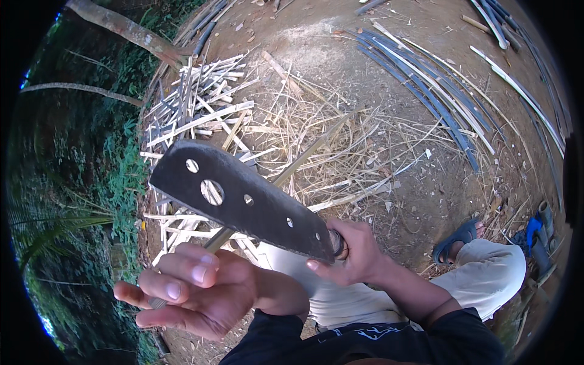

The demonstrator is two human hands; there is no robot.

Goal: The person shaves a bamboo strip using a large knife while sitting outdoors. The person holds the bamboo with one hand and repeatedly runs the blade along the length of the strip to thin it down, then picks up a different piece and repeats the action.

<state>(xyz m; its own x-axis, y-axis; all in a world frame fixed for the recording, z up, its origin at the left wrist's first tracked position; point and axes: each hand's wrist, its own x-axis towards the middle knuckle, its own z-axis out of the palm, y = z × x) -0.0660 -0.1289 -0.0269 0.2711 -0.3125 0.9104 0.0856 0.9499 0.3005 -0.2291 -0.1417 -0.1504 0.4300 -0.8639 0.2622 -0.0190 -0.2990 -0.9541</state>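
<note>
A broad dark machete (255, 201) with several round holes in its blade slants across the middle of the view. My right hand (356, 252) is wrapped round its handle, and the blade reaches up to the left. My left hand (204, 292) has its fingers curled round a long, thin bamboo strip (311, 151). That strip runs from the left hand up to the right and passes behind the blade, which hides part of it. Whether the cutting edge touches the strip, I cannot tell.
Split bamboo pieces (201, 112) lie in a heap at the left. Pale shavings (347, 152) cover the ground ahead. Long dark strips (420, 85) lie at the far right. A sandalled foot (456, 240) is at the right, near a blue object (535, 230). Trees and plants (73, 176) border the left.
</note>
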